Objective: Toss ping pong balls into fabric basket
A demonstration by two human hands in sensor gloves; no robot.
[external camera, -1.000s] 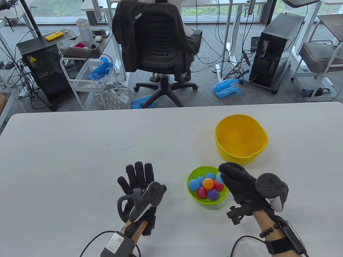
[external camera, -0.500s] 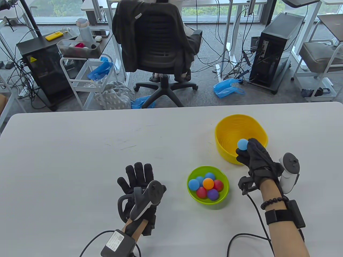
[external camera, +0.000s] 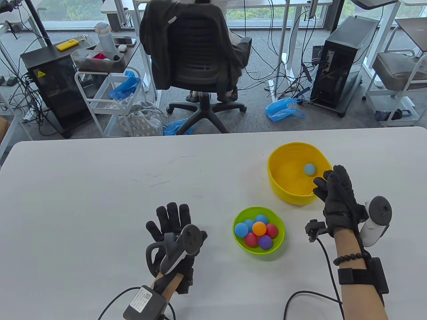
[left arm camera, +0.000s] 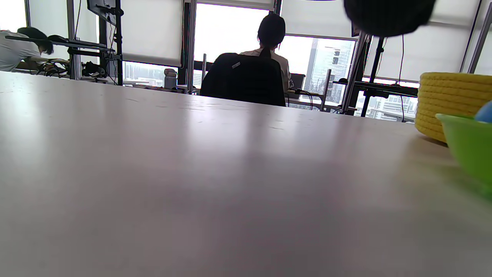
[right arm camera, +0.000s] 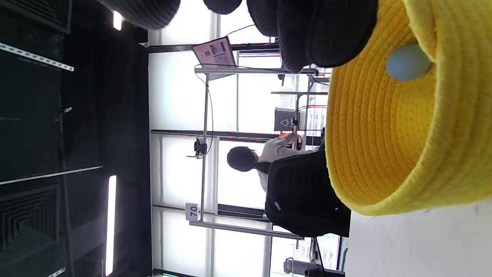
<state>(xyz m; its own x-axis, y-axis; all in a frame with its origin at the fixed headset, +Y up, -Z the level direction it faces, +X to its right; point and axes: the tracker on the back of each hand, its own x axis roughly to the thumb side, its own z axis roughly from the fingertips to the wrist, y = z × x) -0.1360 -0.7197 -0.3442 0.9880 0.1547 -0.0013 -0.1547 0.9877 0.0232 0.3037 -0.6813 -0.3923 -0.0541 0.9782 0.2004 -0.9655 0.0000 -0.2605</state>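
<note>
One light-blue ping pong ball (external camera: 310,169) lies inside the yellow woven fabric basket (external camera: 277,186), right of centre. My right hand (external camera: 338,200) is released, empty; my left hand (external camera: 173,226) rests flat, fingers spread. Six balls are left in the green plastic bowl (external camera: 237,243).

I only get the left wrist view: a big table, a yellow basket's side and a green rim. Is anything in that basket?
Observer: Yes, one pale blue ball shows inside the yellow basket.
Operator: Who threw it?
Observer: Can't say; the right hand is at the basket's near rim, holding nothing.
Operator: And that green thing?
Observer: A green bowl holding six coloured balls.
</note>
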